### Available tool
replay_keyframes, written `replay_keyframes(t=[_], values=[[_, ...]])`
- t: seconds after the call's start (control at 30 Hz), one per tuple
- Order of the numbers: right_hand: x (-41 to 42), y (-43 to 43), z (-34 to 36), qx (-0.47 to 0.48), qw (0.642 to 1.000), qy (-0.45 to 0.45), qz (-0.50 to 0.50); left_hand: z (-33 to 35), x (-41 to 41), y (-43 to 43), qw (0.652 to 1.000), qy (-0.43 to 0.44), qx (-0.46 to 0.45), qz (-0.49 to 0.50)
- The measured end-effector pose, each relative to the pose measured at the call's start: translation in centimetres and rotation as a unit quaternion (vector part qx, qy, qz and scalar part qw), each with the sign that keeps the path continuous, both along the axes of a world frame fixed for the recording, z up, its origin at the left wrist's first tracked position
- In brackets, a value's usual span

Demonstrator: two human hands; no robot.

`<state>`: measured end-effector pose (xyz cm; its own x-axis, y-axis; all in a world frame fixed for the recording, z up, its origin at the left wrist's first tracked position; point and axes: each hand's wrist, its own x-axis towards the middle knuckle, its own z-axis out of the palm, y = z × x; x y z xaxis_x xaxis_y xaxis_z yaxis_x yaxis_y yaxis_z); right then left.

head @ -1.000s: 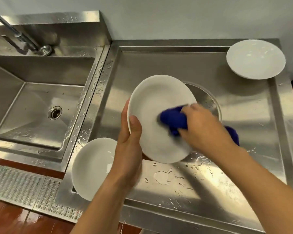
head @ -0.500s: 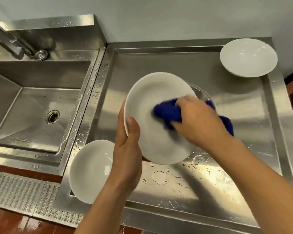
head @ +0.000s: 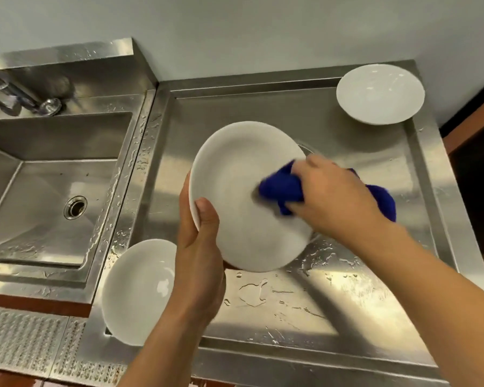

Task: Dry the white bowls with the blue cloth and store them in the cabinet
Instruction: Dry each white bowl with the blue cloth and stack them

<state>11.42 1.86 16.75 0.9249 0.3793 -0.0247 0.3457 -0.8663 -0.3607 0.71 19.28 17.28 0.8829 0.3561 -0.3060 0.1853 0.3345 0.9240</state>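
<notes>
My left hand (head: 200, 255) grips the left rim of a white bowl (head: 235, 196), thumb inside, and holds it tilted above the steel counter (head: 333, 303). My right hand (head: 336, 196) is closed on the bunched blue cloth (head: 282, 188) and presses it against the bowl's inner right side. The cloth's tail sticks out behind my wrist. A second white bowl (head: 136, 291) lies at the counter's front left corner, partly behind my left forearm. A third white bowl (head: 379, 93) sits at the back right corner. No cabinet is in view.
A deep steel sink (head: 48, 196) with a drain and a tap (head: 14, 93) lies to the left. Water drops and a small puddle (head: 253, 293) cover the counter's front. A round metal rim (head: 305, 148) shows behind the held bowl. A grey wall runs along the back.
My right hand and the cloth have slid to the right across the inside of the bowl. The bowl stays in my left hand. The camera view has shifted slightly.
</notes>
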Motion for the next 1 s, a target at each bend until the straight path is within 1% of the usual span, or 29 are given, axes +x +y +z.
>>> replay_keyframes(t=[0.03, 0.07, 0.1, 0.13, 0.17, 0.23, 0.27, 0.33, 0.37, 0.4, 0.43, 0.47, 0.5, 0.53, 0.6, 0.63, 0.67, 0.77, 0.87, 1.0], values=[[0.9, 0.1, 0.0, 0.034, 0.997, -0.039, -0.06, -0.3, -0.3, -0.6, 1.0, 0.016, -0.02, -0.002], [1.4, 1.0, 0.2, 0.069, 0.992, -0.058, -0.086, -0.5, -0.5, -1.2, 0.999, 0.027, -0.033, -0.005], [1.7, 2.3, 0.4, 0.09, 0.991, -0.061, -0.079, -0.5, -0.5, -1.6, 0.999, 0.033, -0.034, -0.01], [1.5, 3.8, 0.4, 0.112, 0.991, -0.05, -0.047, -0.5, -0.2, -1.9, 0.999, 0.035, -0.031, -0.011], [0.8, 5.1, 0.5, 0.151, 0.988, -0.019, -0.015, -0.5, 0.2, -1.9, 0.999, 0.034, -0.031, -0.009], [-1.2, 6.6, 0.6, 0.248, 0.964, 0.075, 0.052, -0.4, 1.0, -1.0, 0.999, 0.026, -0.035, 0.02], [-2.4, 6.5, 0.6, 0.259, 0.956, 0.096, 0.095, -0.2, 1.1, -0.2, 0.999, 0.016, -0.034, 0.033], [-3.4, 5.4, 0.7, 0.183, 0.962, 0.096, 0.18, 0.1, 1.0, 1.5, 0.999, 0.004, -0.022, 0.039], [-3.2, 4.7, 0.7, 0.123, 0.964, 0.099, 0.212, 0.0, 0.7, 2.3, 0.999, 0.015, -0.007, 0.035], [-2.6, 4.1, 0.6, 0.068, 0.969, 0.092, 0.22, -0.2, 0.4, 3.0, 0.999, 0.034, 0.018, 0.032], [-1.7, 3.6, 0.6, 0.031, 0.976, 0.073, 0.205, -0.3, 0.2, 3.6, 0.997, 0.058, 0.042, 0.034], [-0.7, 3.6, 0.6, 0.029, 0.983, 0.053, 0.172, -0.5, 0.1, 4.4, 0.994, 0.082, 0.051, 0.044], [0.3, 3.9, 0.7, 0.062, 0.99, 0.035, 0.118, -0.6, 0.2, 5.1, 0.992, 0.101, 0.045, 0.056], [1.2, 4.9, 0.9, 0.129, 0.989, 0.023, 0.068, -0.8, 0.5, 6.1, 0.991, 0.111, 0.024, 0.071], [1.9, 7.1, 1.2, 0.254, 0.967, 0.005, -0.016, -1.0, 1.3, 7.7, 0.989, 0.121, -0.003, 0.086], [2.1, 8.7, 0.9, 0.284, 0.958, 0.008, -0.034, -1.4, 1.8, 9.0, 0.989, 0.121, -0.006, 0.088], [2.2, 10.2, 0.6, 0.293, 0.955, 0.011, -0.038, -1.7, 2.3, 10.2, 0.989, 0.121, -0.001, 0.09], [2.7, 14.8, -1.1, 0.28, 0.958, 0.046, -0.036, -3.2, 4.0, 14.2, 0.986, 0.136, 0.029, 0.086], [3.5, 18.4, -3.3, 0.294, 0.95, 0.084, -0.063, -5.0, 5.9, 18.1, 0.986, 0.148, 0.049, 0.058], [4.8, 21.7, -5.7, 0.281, 0.945, 0.128, -0.108, -7.5, 7.8, 21.8, 0.984, 0.164, 0.059, 0.023]])
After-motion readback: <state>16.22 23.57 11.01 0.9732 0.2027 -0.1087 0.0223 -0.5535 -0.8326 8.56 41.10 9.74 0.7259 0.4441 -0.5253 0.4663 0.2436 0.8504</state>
